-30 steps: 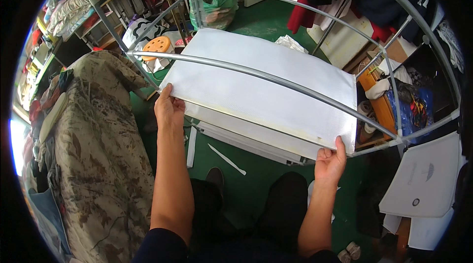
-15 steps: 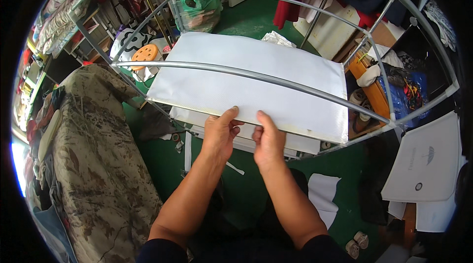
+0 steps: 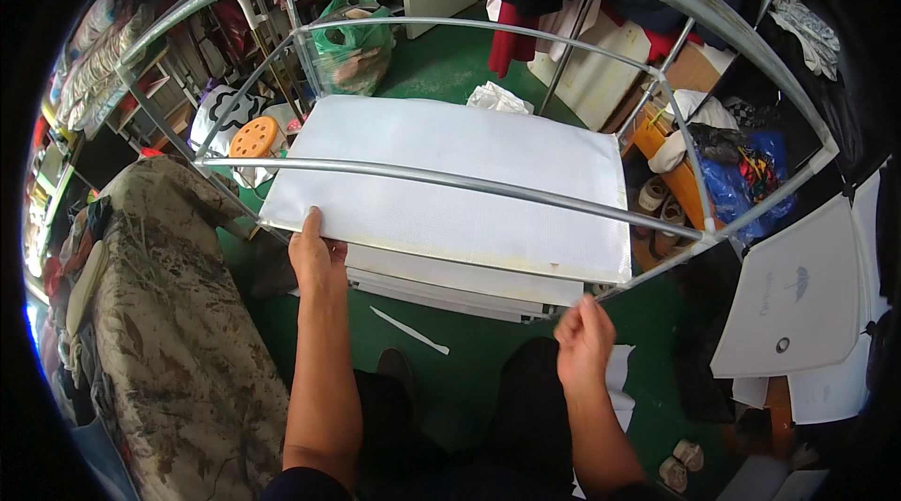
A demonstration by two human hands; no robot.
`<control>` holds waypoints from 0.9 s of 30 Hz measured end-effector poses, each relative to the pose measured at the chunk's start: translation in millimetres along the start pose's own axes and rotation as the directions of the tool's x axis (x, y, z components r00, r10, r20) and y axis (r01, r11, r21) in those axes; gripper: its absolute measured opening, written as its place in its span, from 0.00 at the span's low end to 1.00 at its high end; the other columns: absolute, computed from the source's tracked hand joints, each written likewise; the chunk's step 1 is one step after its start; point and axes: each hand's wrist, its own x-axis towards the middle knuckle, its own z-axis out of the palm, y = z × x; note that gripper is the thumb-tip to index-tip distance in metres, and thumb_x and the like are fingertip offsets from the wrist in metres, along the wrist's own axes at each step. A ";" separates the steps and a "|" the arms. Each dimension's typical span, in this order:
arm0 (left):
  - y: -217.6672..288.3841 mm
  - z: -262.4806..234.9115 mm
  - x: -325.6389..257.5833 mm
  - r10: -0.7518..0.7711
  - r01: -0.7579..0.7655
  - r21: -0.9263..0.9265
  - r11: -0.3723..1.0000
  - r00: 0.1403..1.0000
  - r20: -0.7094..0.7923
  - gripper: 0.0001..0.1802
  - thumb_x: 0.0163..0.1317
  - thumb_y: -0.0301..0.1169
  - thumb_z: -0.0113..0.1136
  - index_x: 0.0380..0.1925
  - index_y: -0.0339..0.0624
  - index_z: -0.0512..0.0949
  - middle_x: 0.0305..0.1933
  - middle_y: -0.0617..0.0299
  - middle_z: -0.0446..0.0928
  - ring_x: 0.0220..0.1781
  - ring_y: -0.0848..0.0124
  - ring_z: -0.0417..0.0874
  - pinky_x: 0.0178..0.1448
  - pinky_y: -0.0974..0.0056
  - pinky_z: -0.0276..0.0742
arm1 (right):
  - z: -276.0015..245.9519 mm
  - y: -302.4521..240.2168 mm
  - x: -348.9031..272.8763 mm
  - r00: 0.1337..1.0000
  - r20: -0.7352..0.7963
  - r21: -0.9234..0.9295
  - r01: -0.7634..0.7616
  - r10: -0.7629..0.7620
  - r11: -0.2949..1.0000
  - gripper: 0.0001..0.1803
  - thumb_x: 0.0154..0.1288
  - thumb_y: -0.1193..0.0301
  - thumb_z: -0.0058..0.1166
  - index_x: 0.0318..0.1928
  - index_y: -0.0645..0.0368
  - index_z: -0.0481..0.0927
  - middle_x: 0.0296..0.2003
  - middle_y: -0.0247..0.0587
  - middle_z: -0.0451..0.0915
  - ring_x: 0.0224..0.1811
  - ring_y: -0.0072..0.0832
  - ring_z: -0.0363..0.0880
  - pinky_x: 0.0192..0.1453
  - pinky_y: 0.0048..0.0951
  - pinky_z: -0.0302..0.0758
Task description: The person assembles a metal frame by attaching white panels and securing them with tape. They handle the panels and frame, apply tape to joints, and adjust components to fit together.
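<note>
A white sheet-covered shelf spans a rack of grey metal tubes. At its front left edge my left hand grips it, thumb on top and fingers curled beneath. My right hand is closed, just in front of the shelf's right front corner and apart from it. Whatever its curled fingers may hold is hidden. Below the top shelf, lower white layers show along the front.
A camouflage cloth covers something bulky at left. White panels stand at right. Beyond the rack are a green plastic bag and an orange round stool. A white strip and shoes lie on the green floor.
My hands have parted: the left slid left along the front edge, and the right left the edge and moved right and nearer to me. The view has shifted, too.
</note>
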 end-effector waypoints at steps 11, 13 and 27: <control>-18.0 26.7 19.2 0.136 -0.137 0.013 0.990 0.987 0.088 0.14 0.74 0.39 0.51 0.50 0.42 0.71 0.42 0.63 0.78 0.36 0.73 0.81 0.30 0.66 0.74 | -53.2 -27.3 36.4 0.890 0.232 -0.479 0.455 -0.392 0.751 0.28 0.70 0.76 0.59 0.67 0.65 0.68 0.57 0.49 0.77 0.57 0.33 0.78 0.61 0.31 0.74; -29.2 39.3 18.6 0.175 -0.180 0.080 0.980 0.983 0.063 0.15 0.74 0.41 0.51 0.51 0.45 0.69 0.40 0.64 0.77 0.33 0.74 0.79 0.27 0.66 0.71 | -49.7 -26.0 31.5 0.906 0.246 -0.493 0.424 -0.346 0.760 0.26 0.69 0.76 0.59 0.65 0.65 0.69 0.55 0.48 0.77 0.55 0.31 0.78 0.59 0.31 0.75; -75.4 82.6 -35.6 0.040 -0.228 0.386 0.894 0.898 0.438 0.19 0.76 0.44 0.50 0.45 0.36 0.65 0.33 0.60 0.71 0.26 0.74 0.70 0.26 0.65 0.70 | 0.4 22.2 -75.8 0.769 0.537 -0.520 0.626 -0.348 0.581 0.27 0.60 0.77 0.65 0.58 0.68 0.70 0.52 0.55 0.77 0.48 0.39 0.82 0.55 0.36 0.81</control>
